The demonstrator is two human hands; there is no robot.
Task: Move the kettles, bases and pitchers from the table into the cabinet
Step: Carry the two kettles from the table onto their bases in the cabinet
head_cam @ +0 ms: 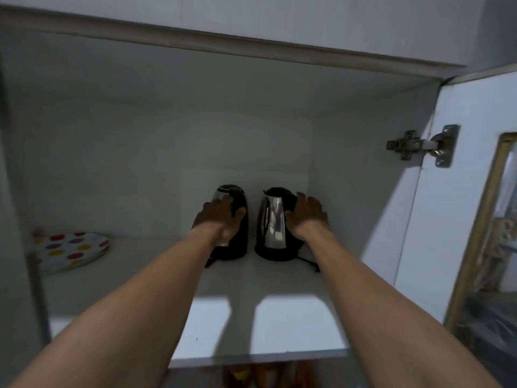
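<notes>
The two kettles stand side by side on the cabinet shelf (pixel 251 317), close to its back edge and nearer to the right back corner than to the left one. There is a narrow gap between them and they do not touch.

The left kettle (pixel 237 242) has a shiny steel body and a black handle and lid. The right kettle (pixel 272 222) looks the same, and its steel side reflects some light. Each one sits upright on a round black base, the left base (pixel 229 254) and the right base (pixel 277 254). A thin black cord (pixel 309 263) lies on the shelf just beside the right base, toward the right side wall.

Your left hand (pixel 219 215) lies over the upper part of the left kettle, with the fingers on the steel and the thumb curled around the black handle. Your right hand (pixel 307 214) grips the right kettle in the same way, fingers over the black handle and thumb on the steel side.

A stack of white plates with coloured dots (pixel 72 247) rests at the left edge of the shelf, well apart from the kettles. The white cabinet door (pixel 405 233) stands open at the right, held by a metal hinge (pixel 419 144). Under the front edge of the shelf you see something orange (pixel 251 373), too blurred to name.
</notes>
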